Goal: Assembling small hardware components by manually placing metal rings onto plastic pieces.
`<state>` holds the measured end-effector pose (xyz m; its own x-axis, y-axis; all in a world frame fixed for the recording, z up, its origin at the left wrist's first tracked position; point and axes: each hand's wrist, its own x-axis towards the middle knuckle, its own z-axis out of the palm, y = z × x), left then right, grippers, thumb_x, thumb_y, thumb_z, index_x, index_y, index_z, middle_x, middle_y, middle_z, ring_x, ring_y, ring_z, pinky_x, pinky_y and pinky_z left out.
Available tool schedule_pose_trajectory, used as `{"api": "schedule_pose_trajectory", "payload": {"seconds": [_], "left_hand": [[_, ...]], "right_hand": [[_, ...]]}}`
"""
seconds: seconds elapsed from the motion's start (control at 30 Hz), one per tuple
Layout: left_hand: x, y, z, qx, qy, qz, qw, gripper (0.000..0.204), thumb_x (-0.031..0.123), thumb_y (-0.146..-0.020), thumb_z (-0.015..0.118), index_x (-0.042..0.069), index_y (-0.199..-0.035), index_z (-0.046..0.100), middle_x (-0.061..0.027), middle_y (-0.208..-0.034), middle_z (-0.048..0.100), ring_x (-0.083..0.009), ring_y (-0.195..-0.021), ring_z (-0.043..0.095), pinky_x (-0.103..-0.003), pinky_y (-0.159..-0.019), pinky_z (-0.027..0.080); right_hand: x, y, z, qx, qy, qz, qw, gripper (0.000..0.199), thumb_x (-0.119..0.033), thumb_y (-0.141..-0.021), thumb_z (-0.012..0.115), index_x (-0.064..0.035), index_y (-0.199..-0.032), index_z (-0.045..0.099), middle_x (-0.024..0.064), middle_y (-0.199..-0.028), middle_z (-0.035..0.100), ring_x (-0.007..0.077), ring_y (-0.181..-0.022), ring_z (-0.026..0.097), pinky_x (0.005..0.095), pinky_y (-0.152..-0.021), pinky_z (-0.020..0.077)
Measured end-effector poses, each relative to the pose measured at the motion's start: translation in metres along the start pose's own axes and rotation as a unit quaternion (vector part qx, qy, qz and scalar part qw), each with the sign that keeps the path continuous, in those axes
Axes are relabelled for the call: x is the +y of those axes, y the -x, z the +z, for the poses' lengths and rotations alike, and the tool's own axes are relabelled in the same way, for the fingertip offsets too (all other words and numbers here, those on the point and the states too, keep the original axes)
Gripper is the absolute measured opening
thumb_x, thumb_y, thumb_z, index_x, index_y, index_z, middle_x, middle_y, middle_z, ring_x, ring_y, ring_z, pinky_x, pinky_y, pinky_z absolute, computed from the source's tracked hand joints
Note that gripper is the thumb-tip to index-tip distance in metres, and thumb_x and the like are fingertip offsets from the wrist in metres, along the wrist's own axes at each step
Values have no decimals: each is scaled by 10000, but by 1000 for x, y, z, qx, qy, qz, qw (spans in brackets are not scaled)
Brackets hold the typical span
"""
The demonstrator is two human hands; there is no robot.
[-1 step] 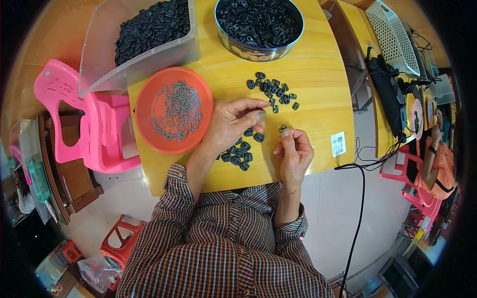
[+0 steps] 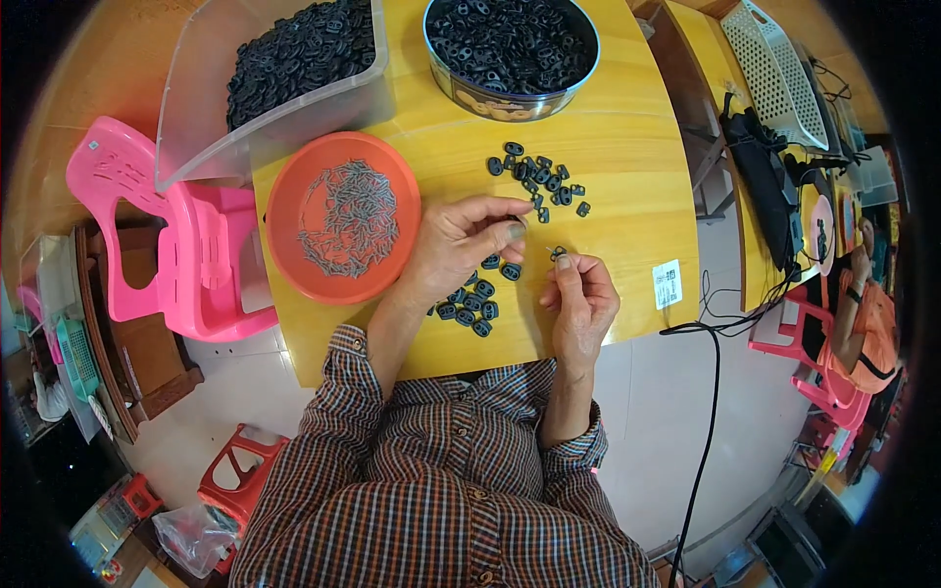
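In the head view, the right hand (image 2: 585, 299) pinches a small, black, plastic-looking piece (image 2: 558, 254) over the yellow, wood-patterned table (image 2: 627, 186). The left hand (image 2: 454, 240) curls nearby; I can't tell its grip. A gentle, steady pinch seems best.

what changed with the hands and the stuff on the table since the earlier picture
Nothing visibly moved, and nothing was taken up or let go. The right hand still pinches a small black piece; the left hand and the orange bowl of small metal parts stay put.
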<state>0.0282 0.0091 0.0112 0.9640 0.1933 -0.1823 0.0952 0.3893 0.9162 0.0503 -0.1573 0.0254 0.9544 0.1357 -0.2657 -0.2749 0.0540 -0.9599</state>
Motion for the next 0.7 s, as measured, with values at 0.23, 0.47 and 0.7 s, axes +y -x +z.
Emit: {"api": "schedule_pose_trajectory", "payload": {"seconds": [0.23, 0.47, 0.7], "left_hand": [[1, 6, 0, -44, 64, -7, 997, 264, -25, -887, 573, -41, -1150, 591, -95, -1012, 644, -171, -856, 673, -259, -765, 560], [-2, 5, -1, -60, 72, 17, 995, 229, -47, -866, 590, -40, -1094, 608, -95, -976, 655, -169, -858, 672, -279, -758, 569], [-1, 6, 4, -28, 58, 18, 998, 212, -55, -839, 613, -55, -1050, 625, -127, -931, 665, -199, -798, 680, -300, -709, 589]], "right_hand": [[3, 0, 1, 3, -3, 2, 1000, 151, -163, -902, 611, -19, -863, 592, 17, -715, 591, 54, -513, 475, 176, -489, 365], [1, 0, 1, 3, -9, -2, 1000, 150, -154, -897, 619, -15, -860, 576, 8, -672, 565, 53, -500, 483, 181, -460, 378], [1, -1, 1, 4, -13, -6, 1000, 147, -144, -896, 618, -7, -861, 579, 16, -683, 570, 52, -508, 486, 185, -463, 394]]}}
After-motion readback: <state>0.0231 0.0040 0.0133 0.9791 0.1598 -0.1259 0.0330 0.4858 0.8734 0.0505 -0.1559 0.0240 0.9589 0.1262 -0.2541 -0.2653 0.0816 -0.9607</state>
